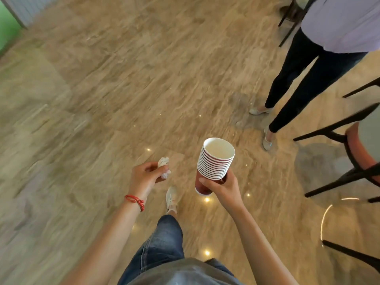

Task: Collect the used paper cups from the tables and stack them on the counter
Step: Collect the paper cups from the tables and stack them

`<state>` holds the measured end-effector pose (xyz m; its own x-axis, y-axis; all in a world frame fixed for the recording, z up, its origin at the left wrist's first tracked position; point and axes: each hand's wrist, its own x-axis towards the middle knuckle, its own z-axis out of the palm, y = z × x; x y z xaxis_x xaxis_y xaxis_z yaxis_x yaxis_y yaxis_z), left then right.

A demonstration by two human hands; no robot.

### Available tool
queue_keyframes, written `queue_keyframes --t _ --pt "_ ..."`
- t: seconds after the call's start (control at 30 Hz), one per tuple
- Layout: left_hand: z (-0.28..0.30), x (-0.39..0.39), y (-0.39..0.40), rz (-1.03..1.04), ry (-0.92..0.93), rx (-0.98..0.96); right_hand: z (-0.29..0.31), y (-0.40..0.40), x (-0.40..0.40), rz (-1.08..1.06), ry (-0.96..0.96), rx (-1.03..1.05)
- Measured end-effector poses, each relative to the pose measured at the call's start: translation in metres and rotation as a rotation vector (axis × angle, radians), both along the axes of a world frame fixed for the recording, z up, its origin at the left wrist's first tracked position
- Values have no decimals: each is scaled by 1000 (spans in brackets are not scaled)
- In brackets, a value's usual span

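Right hand [221, 187], forearm raised, fingers wrapped round cup stack [213, 165], held tilted. Left hand [147, 177] extended, fingertips pinching crumpled tissue [163, 166].

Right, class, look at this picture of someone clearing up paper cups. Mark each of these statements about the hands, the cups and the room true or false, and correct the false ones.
1. The right hand grips a nested stack of red-and-white paper cups. True.
2. The left hand is empty. False: it pinches a crumpled white paper tissue.
3. The stack of cups stands on a counter. False: it is carried in the air above the glossy beige stone floor; no counter shows.
4. A red cord bracelet circles the left wrist. True.
5. A second person in black trousers stands at the upper right, near dark-legged chairs. True.
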<state>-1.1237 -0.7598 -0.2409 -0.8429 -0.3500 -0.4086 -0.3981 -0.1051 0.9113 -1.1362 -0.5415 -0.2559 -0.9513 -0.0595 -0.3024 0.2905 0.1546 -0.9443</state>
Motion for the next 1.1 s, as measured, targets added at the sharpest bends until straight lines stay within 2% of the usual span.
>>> queue_keyframes --t 0.3,0.5,0.7,0.93,1.1 --pt "21 -260 -47 -62 25 8 16 -42 -243 -64 24 -7" --pt "15 -404 -50 -107 2 26 6 -45 -376 -92 0 -2" --pt "2 -575 -44 -117 8 -16 -2 -40 -549 -88 46 -1" --pt "27 -756 -42 -89 25 -8 28 -38 -744 -81 89 15" --pt "26 -878 -54 -75 14 -9 27 -55 -864 -67 91 31"
